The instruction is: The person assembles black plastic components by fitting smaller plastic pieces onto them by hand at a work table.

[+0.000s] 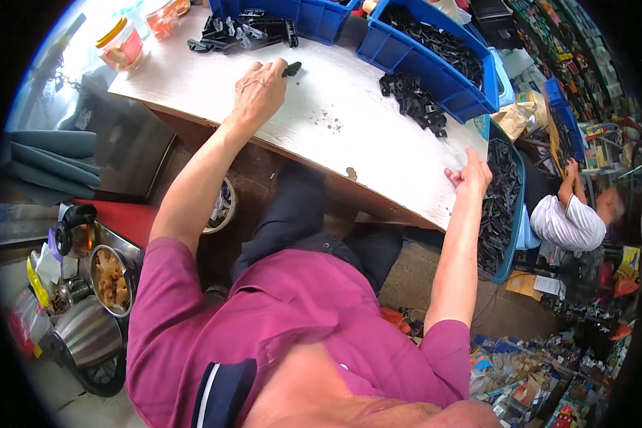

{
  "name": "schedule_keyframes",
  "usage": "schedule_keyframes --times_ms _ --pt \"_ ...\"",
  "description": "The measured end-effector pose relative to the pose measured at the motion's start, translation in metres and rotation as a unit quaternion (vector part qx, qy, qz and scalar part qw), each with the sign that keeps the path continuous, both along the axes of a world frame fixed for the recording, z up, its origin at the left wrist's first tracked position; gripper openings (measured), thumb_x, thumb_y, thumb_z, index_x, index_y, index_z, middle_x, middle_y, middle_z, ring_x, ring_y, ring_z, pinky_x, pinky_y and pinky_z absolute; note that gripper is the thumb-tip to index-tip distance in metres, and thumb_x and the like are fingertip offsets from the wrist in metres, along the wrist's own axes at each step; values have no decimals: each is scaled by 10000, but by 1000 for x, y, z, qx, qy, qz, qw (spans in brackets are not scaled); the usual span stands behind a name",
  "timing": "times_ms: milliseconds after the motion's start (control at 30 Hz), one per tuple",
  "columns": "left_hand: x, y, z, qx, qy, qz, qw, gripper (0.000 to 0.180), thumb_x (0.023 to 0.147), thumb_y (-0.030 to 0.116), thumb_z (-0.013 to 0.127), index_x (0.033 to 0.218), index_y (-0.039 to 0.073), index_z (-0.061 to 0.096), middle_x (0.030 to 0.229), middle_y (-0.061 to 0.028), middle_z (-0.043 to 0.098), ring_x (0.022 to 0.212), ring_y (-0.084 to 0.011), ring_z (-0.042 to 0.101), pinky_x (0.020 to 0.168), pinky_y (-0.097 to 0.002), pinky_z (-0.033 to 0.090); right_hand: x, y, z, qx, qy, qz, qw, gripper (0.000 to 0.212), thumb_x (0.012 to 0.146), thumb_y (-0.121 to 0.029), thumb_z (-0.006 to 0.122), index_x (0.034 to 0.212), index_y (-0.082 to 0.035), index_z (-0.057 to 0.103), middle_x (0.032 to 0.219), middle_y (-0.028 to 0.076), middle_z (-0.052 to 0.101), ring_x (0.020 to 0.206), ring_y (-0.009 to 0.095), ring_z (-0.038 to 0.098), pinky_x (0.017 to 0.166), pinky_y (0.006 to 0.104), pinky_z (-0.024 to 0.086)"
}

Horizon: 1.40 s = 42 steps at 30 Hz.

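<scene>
My left hand (259,94) is closed on a small black plastic part (291,69), just above the white tabletop (349,153). Ahead of it lies a loose pile of black plastic parts (246,32). My right hand (471,175) is at the table's right edge, beside a large blue tub (515,235) filled with similar black parts (493,207). Its thumb stands apart from the partly bent fingers, and I see nothing held in it. Another heap of black parts (415,100) lies on the table ahead of my right hand.
Blue bins (435,75) line the table's far side, one full of black parts. A jar (120,44) stands at the far left. Pots (89,332) and a food bowl (111,279) sit at left. Another person (569,220) works on the right, near cluttered shelves.
</scene>
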<state>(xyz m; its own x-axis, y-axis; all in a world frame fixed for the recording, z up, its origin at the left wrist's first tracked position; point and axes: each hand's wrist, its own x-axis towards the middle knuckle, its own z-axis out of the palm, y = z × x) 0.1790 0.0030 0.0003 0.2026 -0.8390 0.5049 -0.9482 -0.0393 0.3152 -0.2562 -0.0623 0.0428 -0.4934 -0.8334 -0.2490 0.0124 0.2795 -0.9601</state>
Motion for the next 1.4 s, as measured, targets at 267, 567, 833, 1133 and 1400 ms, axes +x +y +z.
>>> schedule_keyframes --times_ms 267,567,833,1133,1400 --pt "-8 -6 8 38 -78 -19 996 240 920 255 616 1072 91 703 1069 -81 676 1007 -290 600 852 -403 502 20 -21 1 32 217 178 959 502 738 -193 800 1204 -92 645 872 131 657 488 177 555 409 305 518" --pt "-9 -1 7 7 -76 -72 994 287 908 315 639 1094 104 699 1061 -86 670 1024 -284 592 865 -399 484 35 -21 4 6 407 249 879 417 758 -344 776 1032 -43 683 878 153 692 524 226 626 392 322 505" --pt "-31 11 0 -166 80 -111 977 323 856 287 719 1096 76 673 975 -95 696 928 -280 643 816 -399 520 22 -18 -2 15 282 190 941 403 821 -376 725 846 10 611 577 83 541 387 190 507 375 345 497" --pt "-186 42 3 -84 249 -225 938 298 841 250 675 1046 34 654 877 -157 686 853 -328 672 781 -426 530 124 68 -19 -95 -99 224 965 211 895 -219 718 776 -96 595 550 -75 440 457 29 370 426 221 289" --pt "-180 45 -3 -94 211 -219 948 111 829 143 630 876 44 611 773 -145 663 761 -328 669 734 -407 533 122 70 -24 -58 -82 309 946 256 957 -246 612 739 -120 565 497 -66 395 405 52 313 388 250 274"
